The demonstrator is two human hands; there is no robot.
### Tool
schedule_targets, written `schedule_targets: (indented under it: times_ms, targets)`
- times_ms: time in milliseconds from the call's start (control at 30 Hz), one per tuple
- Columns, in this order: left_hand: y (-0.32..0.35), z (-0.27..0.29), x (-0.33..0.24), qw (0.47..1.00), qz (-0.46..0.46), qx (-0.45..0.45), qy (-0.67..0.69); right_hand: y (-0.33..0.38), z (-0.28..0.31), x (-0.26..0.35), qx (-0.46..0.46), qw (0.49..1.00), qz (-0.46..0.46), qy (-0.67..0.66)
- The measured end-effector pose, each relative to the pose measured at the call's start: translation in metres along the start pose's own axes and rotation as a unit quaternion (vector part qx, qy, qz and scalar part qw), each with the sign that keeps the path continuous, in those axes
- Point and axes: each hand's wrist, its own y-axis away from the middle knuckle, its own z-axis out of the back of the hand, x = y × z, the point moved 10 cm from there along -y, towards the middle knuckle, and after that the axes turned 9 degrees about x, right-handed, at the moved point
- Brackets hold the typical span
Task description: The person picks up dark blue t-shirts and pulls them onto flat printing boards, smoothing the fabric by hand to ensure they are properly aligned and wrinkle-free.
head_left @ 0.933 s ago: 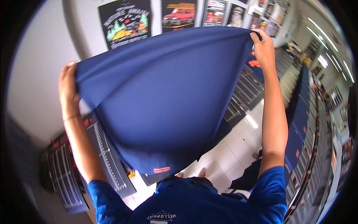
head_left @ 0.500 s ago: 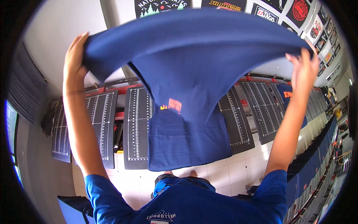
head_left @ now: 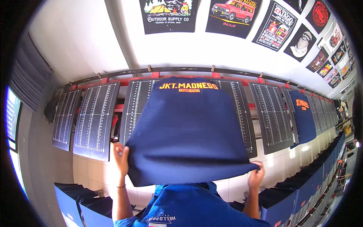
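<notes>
A navy shirt panel (head_left: 185, 128) with orange and yellow lettering near its far edge spreads over a dark board (head_left: 140, 99) marked with white ruled lines. The panel's near part is lifted off the board and sags between my hands. At its near left edge, my left hand (head_left: 121, 159) is closed with the cloth pinched at the fingers. My right hand (head_left: 256, 174) grips the near right corner, which is drawn out to a point. Most of the board's middle is hidden under the cloth.
More ruled boards (head_left: 96, 117) stand in a row on both sides along a red and black rail (head_left: 181, 70). Another printed navy panel (head_left: 305, 125) lies on a board to the right. Dark blue panels (head_left: 280, 204) line the near right. Printed posters (head_left: 232, 15) hang on the far wall.
Both hands have come down and toward me from high and far, bringing the raised cloth edge with them. The panel is now spread with its lettering facing up at the far end.
</notes>
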Motion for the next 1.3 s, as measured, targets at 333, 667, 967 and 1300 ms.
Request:
schedule_targets:
  times_ms: [333,667,967,1300]
  targets:
    - [0.08,-0.065,0.243,0.987,0.149,0.061,-0.01,0.082,-0.066,-0.123,0.147,0.979,-0.116,0.08]
    - [0.102,-0.046,0.255,0.988,0.145,0.053,-0.017,0.12,-0.085,-0.138,0.19,0.961,-0.176,0.101]
    - [0.001,-0.067,0.135,0.961,0.02,0.091,-0.26,0.06,-0.103,-0.155,0.137,0.951,-0.132,0.245]
    - [-0.156,-0.176,0.174,0.922,0.182,0.169,-0.296,-0.045,-0.13,-0.161,0.113,0.951,-0.11,0.266]
